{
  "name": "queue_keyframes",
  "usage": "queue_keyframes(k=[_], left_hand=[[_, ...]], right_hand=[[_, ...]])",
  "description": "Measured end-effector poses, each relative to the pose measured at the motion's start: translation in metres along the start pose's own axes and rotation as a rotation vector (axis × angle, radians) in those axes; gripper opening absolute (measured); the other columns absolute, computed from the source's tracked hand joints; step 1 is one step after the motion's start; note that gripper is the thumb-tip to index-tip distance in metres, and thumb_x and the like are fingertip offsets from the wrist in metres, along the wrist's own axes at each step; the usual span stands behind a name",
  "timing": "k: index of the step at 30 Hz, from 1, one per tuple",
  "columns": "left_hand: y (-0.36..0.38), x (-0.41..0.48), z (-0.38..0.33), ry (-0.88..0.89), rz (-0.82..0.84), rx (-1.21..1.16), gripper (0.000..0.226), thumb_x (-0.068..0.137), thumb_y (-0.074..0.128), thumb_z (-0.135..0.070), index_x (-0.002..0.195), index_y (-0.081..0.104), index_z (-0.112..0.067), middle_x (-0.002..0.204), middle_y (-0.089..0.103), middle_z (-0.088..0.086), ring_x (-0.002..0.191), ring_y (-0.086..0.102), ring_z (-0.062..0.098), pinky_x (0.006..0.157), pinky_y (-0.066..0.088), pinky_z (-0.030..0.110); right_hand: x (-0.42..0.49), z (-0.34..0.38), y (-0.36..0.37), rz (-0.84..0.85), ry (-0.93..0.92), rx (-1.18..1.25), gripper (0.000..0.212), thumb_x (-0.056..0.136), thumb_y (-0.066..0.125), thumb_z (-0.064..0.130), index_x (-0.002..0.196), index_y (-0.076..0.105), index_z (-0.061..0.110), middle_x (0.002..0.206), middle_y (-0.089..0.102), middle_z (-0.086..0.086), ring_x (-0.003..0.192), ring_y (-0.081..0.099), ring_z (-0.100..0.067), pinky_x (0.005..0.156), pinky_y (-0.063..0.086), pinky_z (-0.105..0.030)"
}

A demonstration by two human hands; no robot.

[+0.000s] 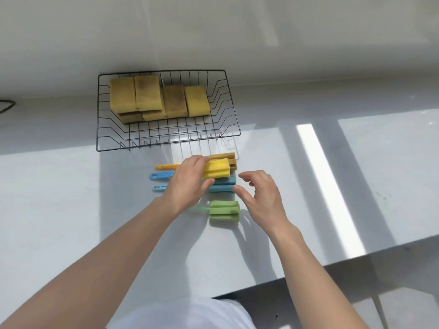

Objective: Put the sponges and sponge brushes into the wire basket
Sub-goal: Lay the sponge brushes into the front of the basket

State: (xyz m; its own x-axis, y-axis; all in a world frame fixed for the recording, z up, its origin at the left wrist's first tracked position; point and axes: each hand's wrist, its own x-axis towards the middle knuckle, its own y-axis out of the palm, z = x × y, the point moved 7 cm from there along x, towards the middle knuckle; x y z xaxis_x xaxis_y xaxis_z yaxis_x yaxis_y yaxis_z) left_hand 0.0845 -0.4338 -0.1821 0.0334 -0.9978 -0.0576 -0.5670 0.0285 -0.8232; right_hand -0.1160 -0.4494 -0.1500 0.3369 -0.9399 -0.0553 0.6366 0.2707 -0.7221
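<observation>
Clearly the left hand point(190, 184) was closed on the yellow sponge brush point(216, 169), a light, soft foam head just in front of the wire basket point(167, 144), safest held by its stiff handle, while the right hand point(257, 193) hovered open and empty.

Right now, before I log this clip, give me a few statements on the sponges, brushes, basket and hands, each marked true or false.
1. The wire basket already holds several yellow sponges. True.
2. The left hand is closed on the yellow sponge brush head. True.
3. The right hand grips the green sponge brush. False: it hovers open beside the blue brush heads, holding nothing.
4. The green sponge brush lies inside the basket. False: it lies on the counter, nearest the person.
5. Two blue brush handles stick out to the left of the left hand. True.
</observation>
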Motion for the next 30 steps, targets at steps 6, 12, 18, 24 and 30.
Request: queue_keyframes(k=[6,12,18,24,30], left_hand=[[0.008,0.015,-0.003,-0.004,0.073,0.016,0.053,0.084,0.073,-0.031,0.133,0.053,-0.023,0.126,0.059,0.001,0.115,0.055,0.024,0.099,0.045,0.045],[0.006,0.014,-0.003,-0.001,0.092,-0.051,0.051,0.087,0.071,-0.024,0.135,0.054,-0.021,0.121,0.056,0.007,0.112,0.054,0.026,0.097,0.045,0.041],[-0.021,0.002,0.004,-0.011,0.000,-0.072,0.046,0.092,0.066,-0.025,0.136,0.056,-0.016,0.115,0.056,0.010,0.106,0.053,0.026,0.091,0.043,0.036],[-0.050,-0.028,0.016,-0.035,-0.056,-0.075,0.043,0.096,0.061,-0.018,0.138,0.055,-0.010,0.110,0.054,0.013,0.100,0.050,0.026,0.085,0.036,0.029],[-0.065,-0.045,0.032,-0.144,-0.065,-0.082,0.042,0.097,0.058,-0.019,0.139,0.056,-0.018,0.109,0.054,0.010,0.099,0.051,0.022,0.085,0.035,0.028]], right_hand=[[-0.018,-0.015,0.005,0.026,0.037,-0.013,0.029,0.092,0.066,0.041,0.117,0.063,0.026,0.109,0.057,0.014,0.102,0.053,-0.012,0.087,0.045,-0.027],[-0.006,-0.020,0.021,0.112,0.040,-0.051,0.032,0.092,0.066,0.038,0.120,0.063,0.022,0.116,0.059,0.008,0.107,0.053,-0.015,0.090,0.045,-0.030],[0.026,-0.019,0.046,0.212,-0.018,-0.132,0.041,0.087,0.072,0.034,0.124,0.061,0.020,0.121,0.058,0.004,0.114,0.050,-0.018,0.094,0.044,-0.032],[0.042,-0.022,0.072,0.351,-0.061,-0.223,0.048,0.079,0.078,0.037,0.121,0.060,0.021,0.116,0.058,0.003,0.108,0.050,-0.020,0.093,0.047,-0.037],[0.052,-0.021,0.070,0.388,-0.053,-0.156,0.037,0.085,0.075,0.036,0.118,0.062,0.023,0.107,0.058,0.007,0.101,0.052,-0.016,0.085,0.044,-0.029]])
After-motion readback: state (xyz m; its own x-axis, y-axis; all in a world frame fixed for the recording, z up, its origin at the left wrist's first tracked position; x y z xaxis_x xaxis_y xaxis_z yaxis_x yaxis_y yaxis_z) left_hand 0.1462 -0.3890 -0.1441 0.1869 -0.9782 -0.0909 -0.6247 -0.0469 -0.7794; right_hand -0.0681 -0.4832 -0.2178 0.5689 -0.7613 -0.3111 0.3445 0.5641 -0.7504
